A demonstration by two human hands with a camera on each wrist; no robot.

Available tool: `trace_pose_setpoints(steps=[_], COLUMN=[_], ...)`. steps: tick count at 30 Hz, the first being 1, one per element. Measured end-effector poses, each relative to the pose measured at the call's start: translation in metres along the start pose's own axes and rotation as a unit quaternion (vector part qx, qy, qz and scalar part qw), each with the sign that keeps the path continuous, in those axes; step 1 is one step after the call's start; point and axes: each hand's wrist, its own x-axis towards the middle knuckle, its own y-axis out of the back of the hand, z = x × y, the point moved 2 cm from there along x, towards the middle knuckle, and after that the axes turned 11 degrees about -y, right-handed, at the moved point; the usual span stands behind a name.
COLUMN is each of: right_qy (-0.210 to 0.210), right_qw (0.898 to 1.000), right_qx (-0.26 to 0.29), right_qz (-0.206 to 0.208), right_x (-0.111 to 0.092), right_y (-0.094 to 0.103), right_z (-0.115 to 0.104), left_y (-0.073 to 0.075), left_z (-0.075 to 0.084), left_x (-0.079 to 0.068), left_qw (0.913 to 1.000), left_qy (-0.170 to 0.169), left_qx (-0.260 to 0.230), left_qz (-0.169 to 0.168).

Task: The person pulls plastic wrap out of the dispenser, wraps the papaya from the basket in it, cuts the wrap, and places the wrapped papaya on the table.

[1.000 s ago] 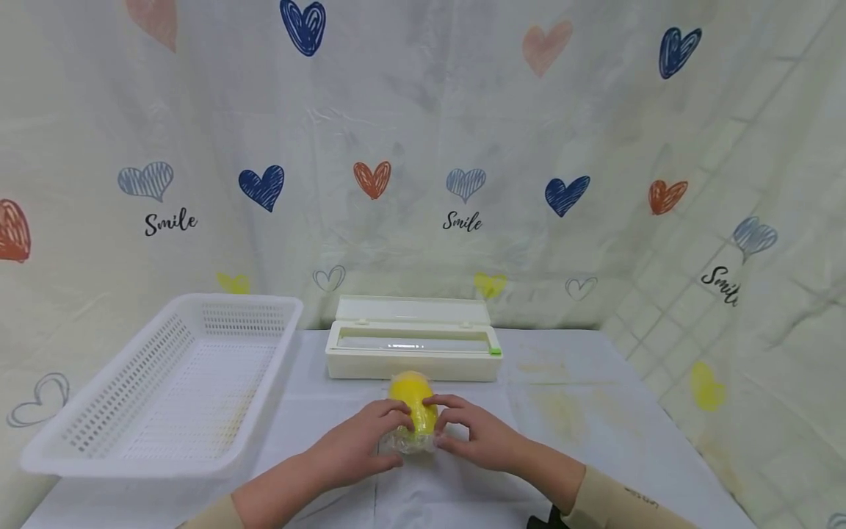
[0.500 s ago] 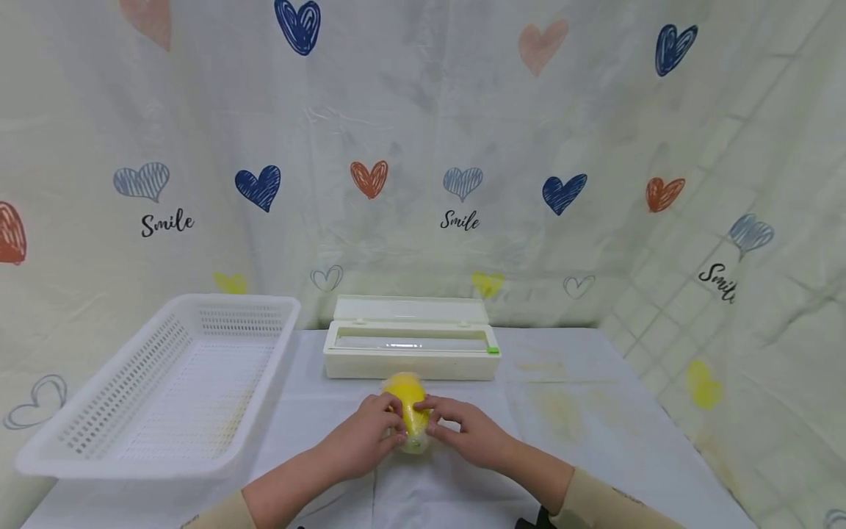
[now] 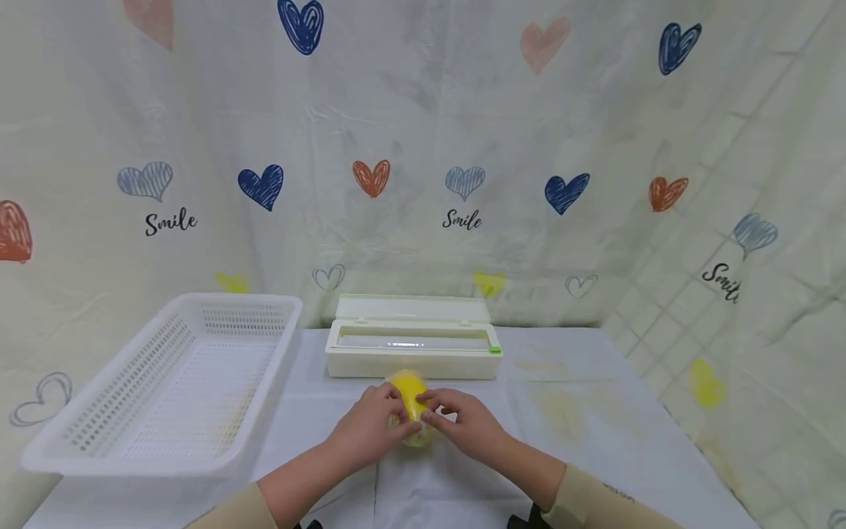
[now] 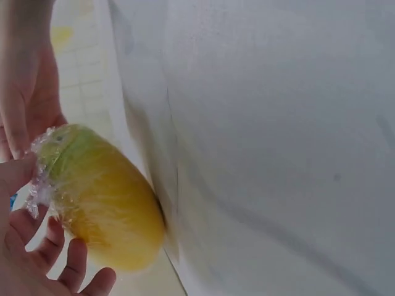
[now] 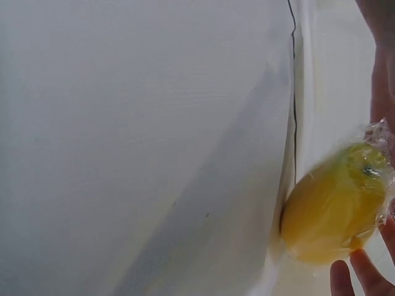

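Observation:
A yellow oval fruit (image 3: 408, 386), mango-like with a greenish end, lies on the table between the two hands. Clear cling film (image 4: 44, 176) covers it and bunches in loose crinkles at the green end. From the left, the left hand (image 3: 370, 425) pinches the film with thumb and index finger; its other fingers lie along the fruit's side in the left wrist view. The right hand (image 3: 468, 427) holds the film from the other side, thumb and forefinger close together. In the right wrist view its fingertips (image 5: 340, 277) are right at the fruit's lower side.
Behind the fruit stands a cream cling film dispenser (image 3: 413, 365), lid up, with a green slider (image 3: 494, 350) at its right end. A white perforated plastic basket (image 3: 258, 389) sits at the left. The table has a white cloth (image 3: 562, 470); a heart-printed curtain hangs behind.
Both hands have drawn closer together over the fruit's near end, their fingers bringing the film inward. The fruit has stayed nearly in place, and the film at its near end lies closer to it.

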Motion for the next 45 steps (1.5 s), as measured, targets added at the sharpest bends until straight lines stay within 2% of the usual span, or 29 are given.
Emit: trace_pose_setpoints(steps=[4,10,15,19,22,27,32,36,43,45], right_qy=[0.012,0.026,0.026,0.023,0.022,0.029,0.036,0.039,0.05,0.053], right_qw=[1.0,0.999,1.0,0.999,0.999,0.998,0.996,0.996,0.997,0.997], right_qx=[-0.014,0.005,-0.018,-0.035,-0.044,-0.037,-0.042,-0.049,-0.045,-0.046], right_qz=[0.016,0.035,0.003,-0.005,-0.01,-0.042,-0.07,-0.056,-0.038,-0.033], right_x=[-0.001,0.003,0.005,0.006,0.008,0.007,0.005,0.007,0.009,0.009], right_y=[-0.001,0.003,0.004,0.006,0.009,0.013,0.014,0.013,0.013,0.013], right_z=[0.002,0.006,0.008,0.009,0.009,0.011,0.014,0.017,0.021,0.02], left_y=[-0.001,-0.001,0.002,0.009,0.011,0.009,0.003,0.001,0.006,0.008], left_z=[0.003,0.003,-0.006,-0.018,-0.025,-0.033,-0.039,-0.039,-0.04,-0.041], left_x=[0.004,0.003,-0.002,-0.01,-0.012,-0.005,0.003,0.009,0.009,0.01], left_qw=[0.9999,0.9998,0.9989,0.9962,0.9948,0.9946,0.9918,0.9874,0.9776,0.9773], left_qy=[0.011,0.009,-0.008,-0.024,-0.038,-0.054,-0.043,-0.032,-0.025,-0.021], left_qx=[-0.011,-0.012,-0.037,-0.066,-0.064,-0.067,-0.113,-0.149,-0.192,-0.192], left_qz=[0.002,-0.01,-0.026,-0.052,-0.069,-0.057,-0.042,-0.043,-0.083,-0.087])
